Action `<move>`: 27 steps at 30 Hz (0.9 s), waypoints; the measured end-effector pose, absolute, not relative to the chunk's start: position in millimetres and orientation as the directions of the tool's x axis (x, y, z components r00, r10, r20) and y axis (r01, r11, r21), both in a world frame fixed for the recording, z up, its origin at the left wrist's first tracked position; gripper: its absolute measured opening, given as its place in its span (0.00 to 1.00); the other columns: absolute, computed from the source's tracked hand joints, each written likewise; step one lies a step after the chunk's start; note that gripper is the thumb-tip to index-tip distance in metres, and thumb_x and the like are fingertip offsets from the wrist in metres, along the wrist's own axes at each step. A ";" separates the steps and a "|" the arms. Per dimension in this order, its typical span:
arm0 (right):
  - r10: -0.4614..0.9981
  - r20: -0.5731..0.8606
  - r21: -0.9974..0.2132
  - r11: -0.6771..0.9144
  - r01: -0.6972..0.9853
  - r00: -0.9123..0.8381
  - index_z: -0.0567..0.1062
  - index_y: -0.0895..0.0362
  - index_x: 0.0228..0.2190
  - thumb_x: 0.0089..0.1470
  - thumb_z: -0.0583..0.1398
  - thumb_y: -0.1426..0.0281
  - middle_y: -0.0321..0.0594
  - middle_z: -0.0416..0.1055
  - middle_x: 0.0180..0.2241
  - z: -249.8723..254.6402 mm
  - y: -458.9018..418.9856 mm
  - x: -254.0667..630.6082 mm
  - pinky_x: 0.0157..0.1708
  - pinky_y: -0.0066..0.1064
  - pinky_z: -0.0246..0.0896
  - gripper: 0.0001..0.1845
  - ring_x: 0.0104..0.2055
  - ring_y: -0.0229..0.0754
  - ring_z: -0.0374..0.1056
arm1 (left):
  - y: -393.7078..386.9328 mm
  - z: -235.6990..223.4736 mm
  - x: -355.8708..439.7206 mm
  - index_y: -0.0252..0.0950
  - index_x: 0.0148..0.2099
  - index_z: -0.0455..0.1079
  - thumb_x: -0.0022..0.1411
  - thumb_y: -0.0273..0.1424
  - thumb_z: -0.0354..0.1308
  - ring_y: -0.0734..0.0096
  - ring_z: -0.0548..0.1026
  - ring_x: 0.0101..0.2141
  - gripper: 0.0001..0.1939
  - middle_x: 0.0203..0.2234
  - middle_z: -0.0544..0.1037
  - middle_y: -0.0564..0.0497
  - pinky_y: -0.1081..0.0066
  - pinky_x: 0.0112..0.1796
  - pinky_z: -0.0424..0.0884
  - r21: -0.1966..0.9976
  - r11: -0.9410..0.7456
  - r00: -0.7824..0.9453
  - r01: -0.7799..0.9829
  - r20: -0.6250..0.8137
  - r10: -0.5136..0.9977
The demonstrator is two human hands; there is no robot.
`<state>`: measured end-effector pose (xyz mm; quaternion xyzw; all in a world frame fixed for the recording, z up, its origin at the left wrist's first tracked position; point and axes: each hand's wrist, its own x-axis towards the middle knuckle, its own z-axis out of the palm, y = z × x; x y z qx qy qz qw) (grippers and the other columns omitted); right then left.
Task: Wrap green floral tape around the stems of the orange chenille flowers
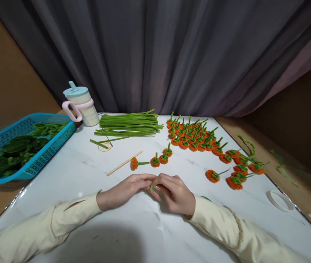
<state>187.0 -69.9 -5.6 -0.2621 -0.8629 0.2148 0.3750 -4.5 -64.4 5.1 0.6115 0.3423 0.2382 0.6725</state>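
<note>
1. The right hand [175, 193] is curled, fingertips apparently pinching a small pale-green piece [154, 188] between the hands; a light grip should avoid crushing it.
2. The left hand [129, 188], fingers nearly straight, meets it; whether it grips, I cannot tell. Steady support should help.
3. Best work clear of the orange flowers [155, 162] just beyond.

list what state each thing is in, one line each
right hand: pinching a small green piece
left hand: held against the right hand
basket: open, leaves inside
cup: upright, lidded
green stems: lying in a pile
stick: lying flat
orange flowers: many stem-up, one on its side near the stick
white ring: lying flat
curtain: drawn across
</note>
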 end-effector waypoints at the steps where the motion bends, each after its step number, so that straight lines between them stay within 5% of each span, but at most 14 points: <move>1: 0.604 0.547 -0.571 0.775 0.270 -0.580 0.67 0.57 0.33 0.56 0.48 0.77 0.38 0.67 0.25 -5.7 -69.9 187.1 0.22 0.25 0.54 0.09 0.24 0.35 0.62 | -61.6 8.3 -5.0 0.34 0.49 0.69 0.63 0.30 0.48 0.65 0.73 0.41 0.15 0.37 0.77 0.46 0.66 0.43 0.65 0.972 0.216 0.680 0.091 -0.219 0.700; 5: 0.603 0.563 -0.596 0.770 0.228 -0.565 0.68 0.58 0.37 0.58 0.49 0.77 0.39 0.68 0.26 -6.8 -69.9 187.7 0.23 0.24 0.55 0.10 0.24 0.35 0.62 | -52.4 13.8 -8.3 0.31 0.47 0.70 0.62 0.34 0.53 0.72 0.71 0.32 0.14 0.33 0.76 0.46 0.75 0.29 0.61 0.940 0.318 0.715 0.120 -0.304 0.629; 10: 0.653 0.511 -0.664 0.713 0.225 -0.560 0.65 0.57 0.44 0.58 0.50 0.76 0.38 0.69 0.28 -7.8 -70.7 188.0 0.24 0.24 0.56 0.12 0.25 0.35 0.63 | -51.7 6.4 -10.5 0.31 0.44 0.68 0.59 0.36 0.57 0.76 0.67 0.24 0.15 0.24 0.73 0.51 0.76 0.25 0.59 0.947 0.305 0.686 0.096 -0.285 0.669; 17: 0.846 0.173 -0.968 0.241 0.072 -0.504 0.60 0.57 0.37 0.57 0.55 0.66 0.30 0.60 0.22 -4.5 -68.5 182.6 0.21 0.22 0.49 0.09 0.21 0.31 0.53 | -61.5 -1.3 -7.3 0.32 0.42 0.67 0.61 0.36 0.55 0.73 0.69 0.28 0.12 0.26 0.70 0.53 0.72 0.31 0.65 0.993 -0.044 0.427 0.107 -0.006 0.904; 23: 0.828 -0.053 -0.998 -0.053 0.015 -0.558 0.65 0.60 0.31 0.52 0.60 0.54 0.34 0.63 0.24 0.5 -65.5 180.6 0.19 0.23 0.50 0.20 0.20 0.30 0.56 | -68.0 -3.7 -8.9 0.34 0.42 0.67 0.62 0.33 0.52 0.72 0.69 0.31 0.09 0.32 0.72 0.49 0.72 0.34 0.66 0.953 -0.217 0.373 0.209 0.128 0.919; 27: 0.753 -0.176 -0.983 -0.163 0.080 -0.634 0.67 0.61 0.28 0.52 0.59 0.52 0.36 0.68 0.20 1.9 -66.2 179.7 0.15 0.22 0.47 0.22 0.15 0.28 0.53 | -66.9 -1.2 -10.4 0.33 0.44 0.64 0.63 0.34 0.51 0.74 0.66 0.27 0.11 0.26 0.69 0.52 0.74 0.31 0.63 0.952 -0.224 0.445 0.208 0.112 0.889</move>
